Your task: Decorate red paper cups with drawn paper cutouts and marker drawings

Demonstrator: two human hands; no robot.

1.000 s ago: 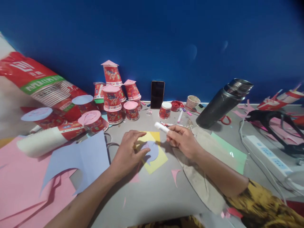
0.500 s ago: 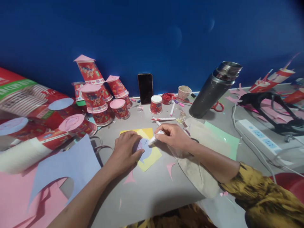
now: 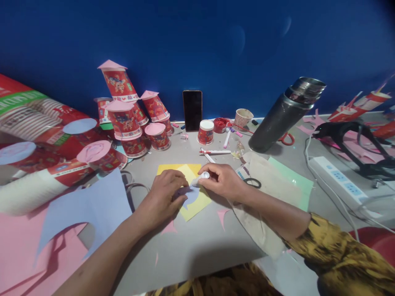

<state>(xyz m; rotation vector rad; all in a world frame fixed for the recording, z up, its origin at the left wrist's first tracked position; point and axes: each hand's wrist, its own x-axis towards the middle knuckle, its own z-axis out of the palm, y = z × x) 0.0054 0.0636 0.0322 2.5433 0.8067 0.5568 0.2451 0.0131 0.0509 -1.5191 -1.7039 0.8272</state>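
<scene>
Above the yellow paper [image 3: 193,213], a white stick [image 3: 197,180] pinched in the right hand [image 3: 225,181]

Between its thumb and fingers, the right hand grasps the white stick at a slant, the lower end down at the blue cutout [image 3: 194,198]; whether that end touches cannot be told. Directly below this grip, the cutout lies on the yellow paper. Just left of the grip, the left hand [image 3: 165,193] rests over the cutout's left part with bent fingers; whether it clasps the edge is hidden. Beyond the grip lie pens [image 3: 220,152], then a red cup [image 3: 205,134] and an upright phone [image 3: 192,111]. To its right, beige cloth [image 3: 262,170] passes under the forearm, with a dark flask [image 3: 276,123] farther back. Well left stand stacked cups [image 3: 126,123].
</scene>
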